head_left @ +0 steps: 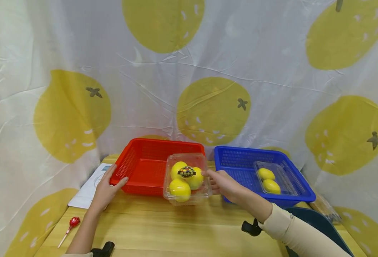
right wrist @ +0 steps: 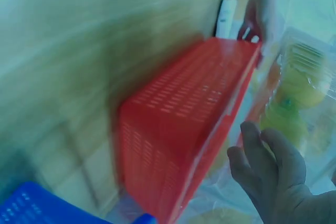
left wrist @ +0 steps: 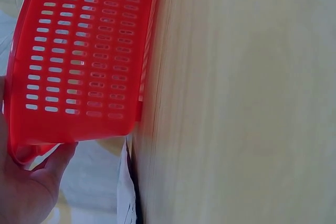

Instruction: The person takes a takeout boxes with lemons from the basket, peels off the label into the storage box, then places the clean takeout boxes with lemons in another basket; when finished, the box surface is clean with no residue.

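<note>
My right hand (head_left: 222, 182) holds a clear plastic fruit box (head_left: 189, 195) at its right side, thumb on top. Several fingers of that hand (right wrist: 273, 166) show beside the box (right wrist: 310, 98) in the right wrist view. Inside are yellow lemons (head_left: 180, 189), under a lid with a dark label. The box is above the front right part of a red plastic basket (head_left: 145, 167). At the basket's front left corner, my left hand (head_left: 106, 189) grips the rim. In the left wrist view its thumb is under the rim of the slotted basket (left wrist: 79, 66).
A blue basket (head_left: 237, 153) at the right contains another clear box (head_left: 285, 176) with two lemons (head_left: 270, 186). A red lollipop (head_left: 74, 221) and a white printed sheet (head_left: 86, 191) lie at the left. A dark green container (head_left: 317, 217) stands front right. A lemon-print curtain (head_left: 144, 89) hangs behind.
</note>
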{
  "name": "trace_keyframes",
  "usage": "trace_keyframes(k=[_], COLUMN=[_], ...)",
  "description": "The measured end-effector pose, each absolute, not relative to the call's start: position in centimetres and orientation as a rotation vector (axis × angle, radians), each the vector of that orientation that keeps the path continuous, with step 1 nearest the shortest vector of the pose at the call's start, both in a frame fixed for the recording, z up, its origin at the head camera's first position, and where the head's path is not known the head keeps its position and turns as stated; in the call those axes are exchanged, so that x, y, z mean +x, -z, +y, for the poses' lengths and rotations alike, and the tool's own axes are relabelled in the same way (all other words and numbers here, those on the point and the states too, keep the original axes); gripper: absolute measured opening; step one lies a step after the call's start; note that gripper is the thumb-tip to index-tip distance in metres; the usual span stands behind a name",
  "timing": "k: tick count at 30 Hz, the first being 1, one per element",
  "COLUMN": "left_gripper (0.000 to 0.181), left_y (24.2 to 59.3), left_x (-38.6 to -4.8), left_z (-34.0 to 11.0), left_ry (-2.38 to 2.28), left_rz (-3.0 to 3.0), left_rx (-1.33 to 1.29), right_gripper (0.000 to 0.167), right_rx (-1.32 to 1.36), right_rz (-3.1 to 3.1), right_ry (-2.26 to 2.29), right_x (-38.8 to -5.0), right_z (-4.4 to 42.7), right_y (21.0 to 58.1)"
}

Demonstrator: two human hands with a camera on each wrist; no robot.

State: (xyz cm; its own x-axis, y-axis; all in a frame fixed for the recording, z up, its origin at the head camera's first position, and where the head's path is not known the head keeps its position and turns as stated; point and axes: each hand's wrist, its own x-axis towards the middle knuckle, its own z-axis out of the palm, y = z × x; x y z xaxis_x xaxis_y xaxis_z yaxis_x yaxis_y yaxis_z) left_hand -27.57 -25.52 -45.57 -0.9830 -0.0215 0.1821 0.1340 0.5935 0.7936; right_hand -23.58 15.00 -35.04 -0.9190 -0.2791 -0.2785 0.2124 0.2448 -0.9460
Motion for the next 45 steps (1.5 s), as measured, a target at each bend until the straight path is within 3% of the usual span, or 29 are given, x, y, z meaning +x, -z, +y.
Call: trace_keyframes(k=[3,13,16,20,25,31,37,45], left_gripper=[0.087,0.088,0.088,0.088,0.088,0.088,0.087,0.086], left_y=[45.6,45.6,45.5,45.6,45.5,45.4,45.5,45.4], left_x=[-27.5,-27.5,-27.6,-27.6,-27.5,-27.7,-27.6,-27.6], left_z=[-25.6,-25.6,-25.7,-25.8,-25.7,-25.7,-25.7,-25.6], left_ry=[1.337,1.321,1.313,1.328,1.321,1.304,1.291,1.300], left_rz=[-2.653,-2.663,-2.659,-2.649,-2.655,-2.638,-2.632,-2.611], left_rx=[-0.086,-0.096,-0.095,-0.101,-0.098,-0.097,-0.083,-0.060], right_gripper=[0.043,0.036,0.027,0.041,0.043,0.057,0.054,0.066], right_rx=[-0.085,0.031,0.044,0.064,0.116,0.177,0.272,0.246], right_rz=[2.129,2.109,2.086,2.041,1.999,1.971,1.973,2.079], right_ry=[1.732,1.725,1.766,1.804,1.790,1.753,1.741,1.667], right_x=[-22.2,-18.1,-16.8,-14.8,-12.8,-11.7,-11.5,-11.9], right_z=[15.8,18.1,18.7,19.6,20.7,21.6,22.2,22.3], right_y=[35.5,36.6,37.0,38.2,40.0,41.9,43.6,45.2])
